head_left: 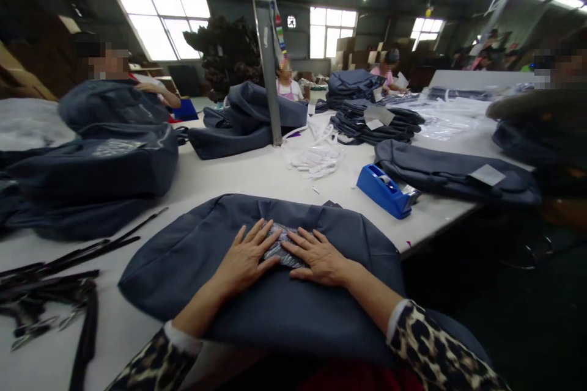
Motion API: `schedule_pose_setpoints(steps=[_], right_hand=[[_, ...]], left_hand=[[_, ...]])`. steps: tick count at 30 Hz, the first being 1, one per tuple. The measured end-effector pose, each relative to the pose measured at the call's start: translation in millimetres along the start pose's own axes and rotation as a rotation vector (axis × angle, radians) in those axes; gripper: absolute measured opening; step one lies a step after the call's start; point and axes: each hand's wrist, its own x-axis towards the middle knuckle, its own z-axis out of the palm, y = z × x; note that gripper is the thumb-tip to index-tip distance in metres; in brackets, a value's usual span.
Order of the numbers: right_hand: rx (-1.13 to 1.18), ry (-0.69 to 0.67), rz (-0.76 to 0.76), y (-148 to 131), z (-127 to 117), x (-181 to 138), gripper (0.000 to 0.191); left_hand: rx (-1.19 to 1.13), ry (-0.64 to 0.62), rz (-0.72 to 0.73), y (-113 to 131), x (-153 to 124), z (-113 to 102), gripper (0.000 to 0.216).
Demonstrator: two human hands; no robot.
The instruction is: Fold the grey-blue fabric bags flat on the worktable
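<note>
A dark blue backpack lies flat on the white table right in front of me. On its middle sits a small crinkly clear plastic packet. My left hand lies flat on the bag with fingers spread, its fingertips on the packet's left edge. My right hand also rests flat, fingers stretched out over the packet's right side. Both sleeves have a leopard print.
A blue tape dispenser stands to the right. Black straps lie at the left. Stacks of dark bags crowd the left and far side, white plastic strips behind. A metal pole rises mid-table. Other people work around the table.
</note>
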Motion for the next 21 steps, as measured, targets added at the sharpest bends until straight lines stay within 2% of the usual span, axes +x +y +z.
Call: schedule_pose_setpoints(steps=[2, 3, 4, 6, 8, 9, 10, 11, 12, 14, 15, 16, 18, 21], right_hand=[[0.068, 0.06, 0.015, -6.4, -18.6, -18.2, 0.071], [0.121, 0.139, 0.029, -7.4, -27.1, -32.6, 0.067], [0.181, 0.249, 0.055, -6.5, -33.5, -50.3, 0.064], [0.294, 0.567, 0.18, 0.8, -35.2, -93.2, 0.058], [0.4, 0.947, 0.432, 11.0, -17.0, -139.0, 0.06], [0.504, 1.096, 0.575, 14.7, -0.6, -160.0, 0.065], [0.662, 1.188, 0.694, 16.1, 19.5, -178.1, 0.073], [0.881, 1.203, 0.771, 14.6, 41.5, -192.4, 0.082], [1.125, 1.159, 0.794, 10.0, 63.4, -202.3, 0.088], [1.525, 1.004, 0.7, -7.1, 99.8, -209.0, 0.088], [1.648, 0.937, 0.612, -18.3, 111.5, -207.0, 0.085], [1.725, 0.899, 0.53, -30.1, 117.8, -202.9, 0.082], [1.8, 0.906, 0.422, -53.2, 116.5, -193.1, 0.076], [1.846, 1.002, 0.438, -80.8, 95.4, -183.2, 0.071]], left_hand=[[0.045, -0.068, -0.029, -13.6, 5.3, 24.5, 0.061], [0.054, -0.087, -0.044, -18.3, 5.5, 33.9, 0.061], [0.059, -0.094, -0.052, -21.5, 4.7, 40.5, 0.061], [0.062, -0.099, -0.047, -23.7, 2.2, 45.8, 0.061], [0.065, -0.1, -0.045, -23.3, 0.6, 44.7, 0.06], [0.067, -0.1, -0.048, -23.0, 0.5, 43.8, 0.06], [0.068, -0.099, -0.051, -23.2, 0.6, 43.2, 0.06], [0.07, -0.096, -0.052, -23.7, 0.9, 43.2, 0.06], [0.072, -0.092, -0.053, -24.7, 1.3, 43.7, 0.059], [0.073, -0.089, -0.054, -27.0, 2.2, 45.8, 0.059], [0.074, -0.09, -0.056, -28.0, 2.6, 46.8, 0.058], [0.075, -0.094, -0.059, -28.6, 2.7, 47.5, 0.058], [0.076, -0.1, -0.07, -28.8, 2.5, 47.9, 0.058], [0.078, -0.1, -0.077, -28.4, 2.1, 47.5, 0.059]])
